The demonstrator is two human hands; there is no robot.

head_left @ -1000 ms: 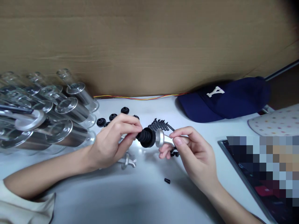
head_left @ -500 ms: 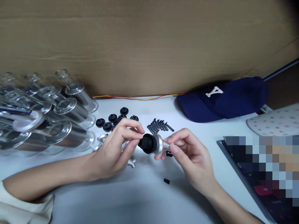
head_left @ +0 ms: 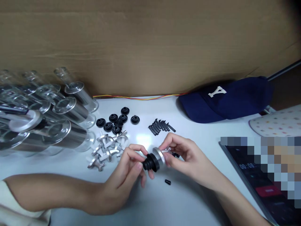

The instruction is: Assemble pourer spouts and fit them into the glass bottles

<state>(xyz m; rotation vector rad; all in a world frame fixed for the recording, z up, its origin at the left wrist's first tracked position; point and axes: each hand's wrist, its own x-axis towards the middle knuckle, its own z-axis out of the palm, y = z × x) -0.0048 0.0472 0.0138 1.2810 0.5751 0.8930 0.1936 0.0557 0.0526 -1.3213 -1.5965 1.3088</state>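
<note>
L hand (head_left: 127,169) pinches blk stopper (head_left: 150,163) vs metal spout (head_left: 159,157) gripped by R hand (head_left: 185,157), full seating unclear; loose spouts (head_left: 109,154) beyond L hand, unfitted.

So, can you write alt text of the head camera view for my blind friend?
A person's left hand holds a black ribbed piece against a silver piece in the right hand, above a pale table. On it lie black discs, silver fittings and thin black rods; glass-and-metal vessels stand at left, a navy cap back right.
</note>
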